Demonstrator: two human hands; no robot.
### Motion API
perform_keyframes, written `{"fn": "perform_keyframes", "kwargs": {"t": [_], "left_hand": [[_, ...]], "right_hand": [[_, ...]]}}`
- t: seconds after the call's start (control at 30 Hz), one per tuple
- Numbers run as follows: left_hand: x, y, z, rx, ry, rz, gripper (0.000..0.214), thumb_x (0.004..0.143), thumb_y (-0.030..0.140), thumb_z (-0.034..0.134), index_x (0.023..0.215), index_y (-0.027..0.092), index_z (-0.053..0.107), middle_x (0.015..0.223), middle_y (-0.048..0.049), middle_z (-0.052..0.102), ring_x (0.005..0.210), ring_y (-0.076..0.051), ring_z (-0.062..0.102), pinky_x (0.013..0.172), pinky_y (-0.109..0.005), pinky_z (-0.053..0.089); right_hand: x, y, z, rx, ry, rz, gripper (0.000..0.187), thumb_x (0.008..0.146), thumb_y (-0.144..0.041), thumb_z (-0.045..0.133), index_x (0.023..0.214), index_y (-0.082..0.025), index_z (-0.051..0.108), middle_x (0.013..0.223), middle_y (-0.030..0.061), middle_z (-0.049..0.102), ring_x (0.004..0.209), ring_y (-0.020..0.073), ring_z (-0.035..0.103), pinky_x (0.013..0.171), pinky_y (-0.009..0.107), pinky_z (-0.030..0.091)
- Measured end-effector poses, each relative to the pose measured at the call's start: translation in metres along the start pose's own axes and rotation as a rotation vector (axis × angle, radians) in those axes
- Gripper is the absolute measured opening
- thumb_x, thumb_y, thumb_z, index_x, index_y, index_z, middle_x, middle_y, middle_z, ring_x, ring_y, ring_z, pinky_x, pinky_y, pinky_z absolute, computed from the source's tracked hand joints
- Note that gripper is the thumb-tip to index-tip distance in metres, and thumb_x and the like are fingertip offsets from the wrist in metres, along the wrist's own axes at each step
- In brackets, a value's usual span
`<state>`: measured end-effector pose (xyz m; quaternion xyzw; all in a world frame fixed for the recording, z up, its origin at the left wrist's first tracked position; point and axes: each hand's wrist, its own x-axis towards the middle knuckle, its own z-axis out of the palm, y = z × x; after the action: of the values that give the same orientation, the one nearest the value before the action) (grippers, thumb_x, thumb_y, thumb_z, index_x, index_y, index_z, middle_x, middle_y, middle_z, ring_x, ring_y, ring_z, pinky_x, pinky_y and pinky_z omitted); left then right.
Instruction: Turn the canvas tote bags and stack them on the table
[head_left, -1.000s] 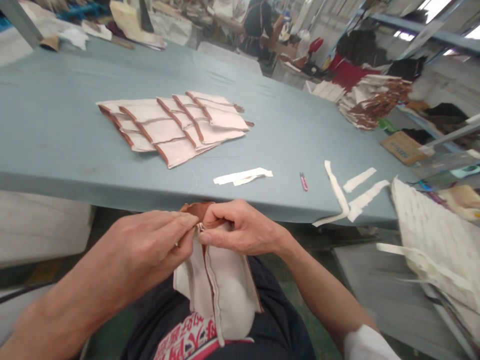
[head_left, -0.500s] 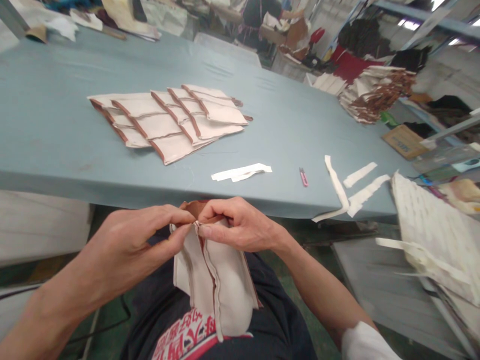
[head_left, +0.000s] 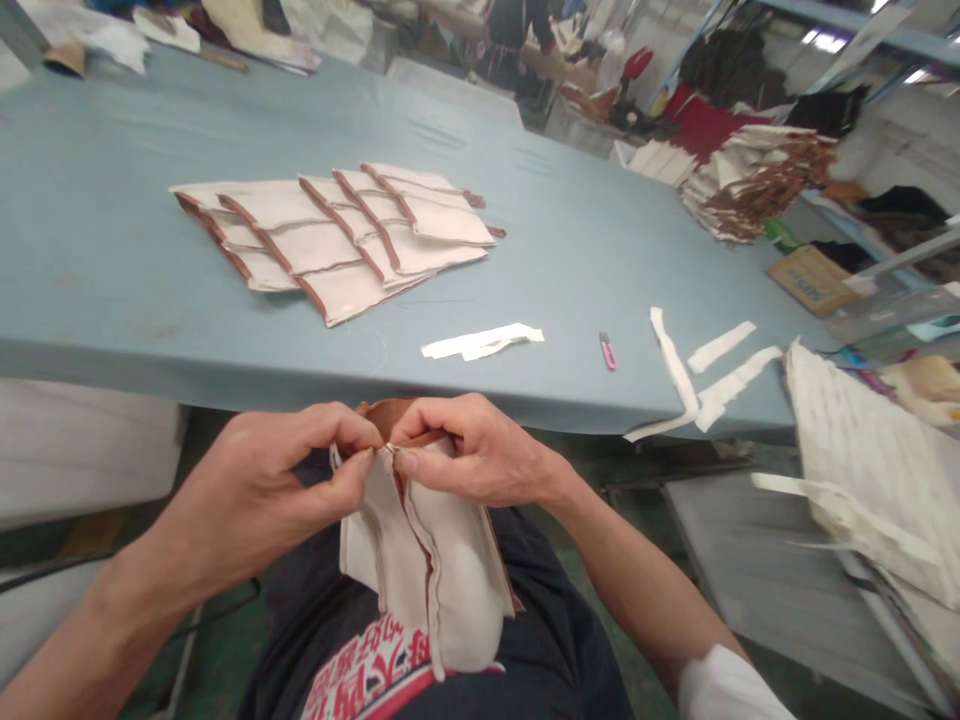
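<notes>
Below the table's front edge I hold a cream fabric pouch (head_left: 442, 580) with a brown lining and a zipper down its middle; it hangs over my lap. My left hand (head_left: 277, 490) pinches the pouch's top left edge, fingers closed. My right hand (head_left: 469, 450) pinches the top right edge beside the zipper end, fingers curled. Both sets of fingertips meet at the zipper's top.
On the blue table (head_left: 112, 230) lies a fanned row of several finished cream pouches (head_left: 330, 240), white fabric strips (head_left: 484, 342), more strips (head_left: 697, 375) and a small pink snipper (head_left: 607, 352). A pile of pouches (head_left: 750, 180) sits at the far right. Cream quilted fabric (head_left: 870, 470) lies to my right.
The pouch's left edge has been drawn slightly outward by my left hand. The view has tipped a little, so the table items sit marginally higher.
</notes>
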<state>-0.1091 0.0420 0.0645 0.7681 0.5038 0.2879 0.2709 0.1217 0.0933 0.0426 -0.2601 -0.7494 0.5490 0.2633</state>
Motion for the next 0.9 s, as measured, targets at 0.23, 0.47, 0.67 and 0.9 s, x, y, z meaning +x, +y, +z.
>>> {"fn": "perform_keyframes", "kwargs": {"t": [0.23,0.47,0.67,0.9], "left_hand": [[-0.002,0.009,0.002,-0.155,0.008,-0.145,0.027,0.094,0.033,0.057,0.076,0.023,0.076,0.067,0.0066,0.073,0.062,-0.011,0.060,0.065,-0.019,0.048],[-0.001,-0.001,0.000,-0.157,-0.037,-0.108,0.030,0.095,0.036,0.059,0.075,0.023,0.076,0.063,0.0058,0.070,0.056,-0.012,0.057,0.055,-0.019,0.043],[-0.003,-0.003,-0.001,-0.154,-0.044,-0.094,0.031,0.098,0.035,0.060,0.078,0.023,0.080,0.068,0.0058,0.076,0.062,-0.012,0.063,0.060,-0.018,0.046],[-0.003,-0.002,-0.001,-0.148,-0.076,-0.075,0.025,0.095,0.033,0.062,0.079,0.023,0.079,0.068,0.0054,0.075,0.060,-0.012,0.064,0.058,-0.018,0.049]], "right_hand": [[-0.001,-0.004,0.001,-0.069,0.007,-0.077,0.010,0.091,-0.028,0.067,0.093,-0.018,0.068,0.087,0.0002,0.073,0.073,0.0123,0.059,0.073,0.024,0.048],[-0.003,-0.002,0.004,-0.192,0.074,-0.104,0.007,0.090,-0.026,0.067,0.091,-0.019,0.068,0.087,0.0001,0.074,0.075,0.0132,0.062,0.075,0.024,0.048],[-0.002,-0.002,0.006,-0.264,0.128,-0.164,0.004,0.091,-0.023,0.066,0.090,-0.020,0.068,0.085,0.0003,0.076,0.075,0.0136,0.065,0.074,0.025,0.048],[-0.002,-0.002,0.007,-0.381,0.106,-0.252,0.007,0.093,-0.019,0.063,0.088,-0.021,0.067,0.088,0.0030,0.079,0.079,0.0155,0.069,0.078,0.026,0.051]]}}
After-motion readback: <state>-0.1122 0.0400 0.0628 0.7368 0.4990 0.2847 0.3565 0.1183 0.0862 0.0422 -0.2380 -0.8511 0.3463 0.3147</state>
